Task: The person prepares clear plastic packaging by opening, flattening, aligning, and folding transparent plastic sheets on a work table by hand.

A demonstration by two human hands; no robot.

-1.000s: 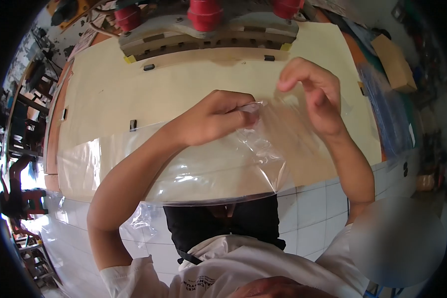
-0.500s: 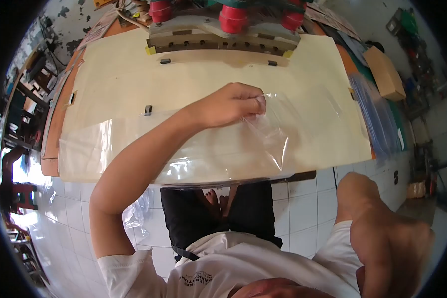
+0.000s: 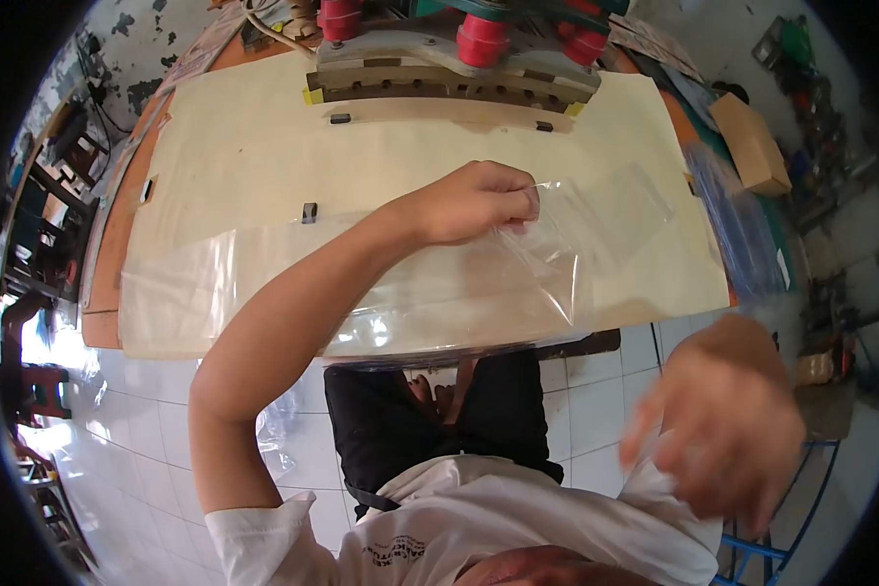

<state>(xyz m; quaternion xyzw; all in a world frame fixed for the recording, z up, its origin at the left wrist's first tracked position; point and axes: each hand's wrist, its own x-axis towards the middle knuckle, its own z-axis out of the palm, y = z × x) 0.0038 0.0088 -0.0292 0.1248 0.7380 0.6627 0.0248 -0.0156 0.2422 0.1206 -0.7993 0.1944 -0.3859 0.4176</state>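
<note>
Tan box (image 3: pixel 749 145) at right — red stool (image 3: pixel 45 377) far left — blue frame (image 3: pixel 764 550) lower right.

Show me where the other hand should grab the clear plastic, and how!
I'd pinch the clear plastic by its creased end, just past the left hand, bringing the right hand in from the right. It looks thin there, so thumb and fingertips should do. The left arm crosses the plastic on the other side.
</note>
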